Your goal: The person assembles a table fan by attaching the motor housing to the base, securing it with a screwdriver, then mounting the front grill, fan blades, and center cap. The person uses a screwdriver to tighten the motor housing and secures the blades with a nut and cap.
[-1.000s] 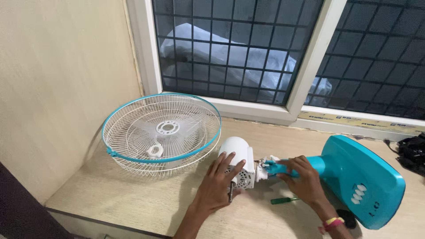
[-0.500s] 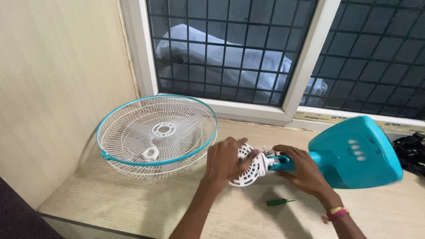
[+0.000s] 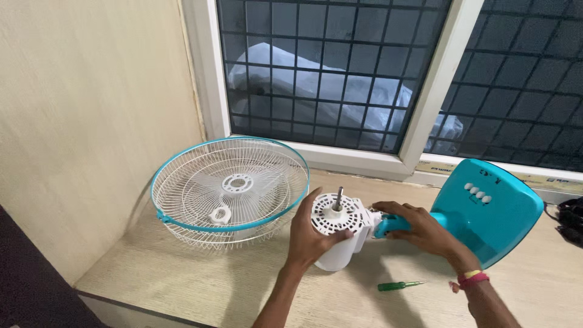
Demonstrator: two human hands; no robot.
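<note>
My left hand (image 3: 310, 238) grips the white fan motor housing (image 3: 335, 234), which stands on end with its metal shaft (image 3: 339, 198) pointing up. My right hand (image 3: 419, 229) holds the teal neck (image 3: 388, 226) that joins the motor to the teal fan base (image 3: 486, 209). The base is tipped up on edge, its white buttons facing me. A green screwdriver (image 3: 398, 285) lies on the tabletop just in front of my right wrist.
A white wire fan guard (image 3: 231, 191) with a teal rim lies at the left, with the blade inside. A barred window (image 3: 364, 73) runs along the back. A beige wall stands at the left. A dark object (image 3: 572, 215) sits at the far right edge.
The motor housing has been turned from lying sideways to standing with its shaft up. The teal base has swung round with it and now stands on edge. Both hands kept their hold.
</note>
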